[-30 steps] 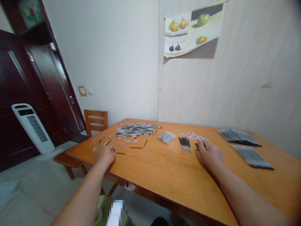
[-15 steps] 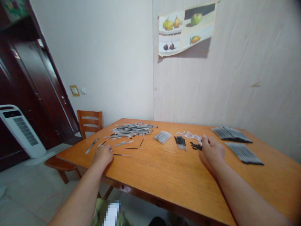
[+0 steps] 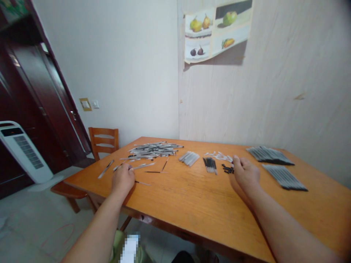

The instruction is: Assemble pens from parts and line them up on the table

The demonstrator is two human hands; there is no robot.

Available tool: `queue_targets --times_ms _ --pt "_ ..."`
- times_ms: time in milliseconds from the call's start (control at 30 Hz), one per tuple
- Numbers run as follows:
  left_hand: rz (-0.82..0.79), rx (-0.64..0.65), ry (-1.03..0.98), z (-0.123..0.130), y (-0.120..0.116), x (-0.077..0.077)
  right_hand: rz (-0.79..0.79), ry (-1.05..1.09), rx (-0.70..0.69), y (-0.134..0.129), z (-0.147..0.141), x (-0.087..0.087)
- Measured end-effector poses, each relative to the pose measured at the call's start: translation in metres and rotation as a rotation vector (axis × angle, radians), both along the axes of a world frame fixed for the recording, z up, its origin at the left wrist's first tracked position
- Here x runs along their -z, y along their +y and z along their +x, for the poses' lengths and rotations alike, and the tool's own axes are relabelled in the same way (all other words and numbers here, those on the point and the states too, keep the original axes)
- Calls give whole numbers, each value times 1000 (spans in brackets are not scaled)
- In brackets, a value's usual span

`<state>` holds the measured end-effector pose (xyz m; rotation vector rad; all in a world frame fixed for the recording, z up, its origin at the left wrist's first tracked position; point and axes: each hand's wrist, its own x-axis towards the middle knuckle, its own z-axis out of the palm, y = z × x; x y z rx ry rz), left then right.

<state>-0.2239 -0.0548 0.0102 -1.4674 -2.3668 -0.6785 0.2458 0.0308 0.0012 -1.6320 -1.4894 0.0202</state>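
Observation:
My left hand (image 3: 123, 179) rests closed at the table's left side, beside a thin dark-tipped refill (image 3: 142, 183); anything inside its fingers is hidden. Behind it lie a loose pen (image 3: 106, 169) and a large heap of pens (image 3: 155, 150). My right hand (image 3: 246, 172) is closed with thumb and fingers together, near small black caps (image 3: 227, 168) and small white pieces (image 3: 221, 156); what it pinches is too small to name. Between the hands are a stack of clear tubes (image 3: 189, 158) and a row of black-and-clear sticks (image 3: 210, 165).
Two rows of pens, one farther back (image 3: 270, 155) and one nearer (image 3: 285, 177), lie at the right of the wooden table (image 3: 186, 197). A wooden chair (image 3: 104, 142) stands behind the left edge. A white fan unit (image 3: 26, 151) is on the floor.
My left hand has shifted slightly right and up, now covering part of the thin refill beside it. My right hand has barely moved and stays closed.

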Motion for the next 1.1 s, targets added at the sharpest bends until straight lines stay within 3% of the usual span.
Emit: queue_targets --times_ms 233,367,500,600,1100 --pt "145 478 -257 97 17 -1 63 12 -261 -12 -23 -1" --pt "128 767 -478 163 17 7 -20 19 -550 -30 -43 -5" --pt "74 931 -625 210 12 9 -86 17 -856 -49 -61 -9" --pt "73 969 -667 225 12 11 -160 26 -934 -54 -66 -9" --pt "46 1015 -724 231 12 22 -223 56 -826 -46 -64 4"
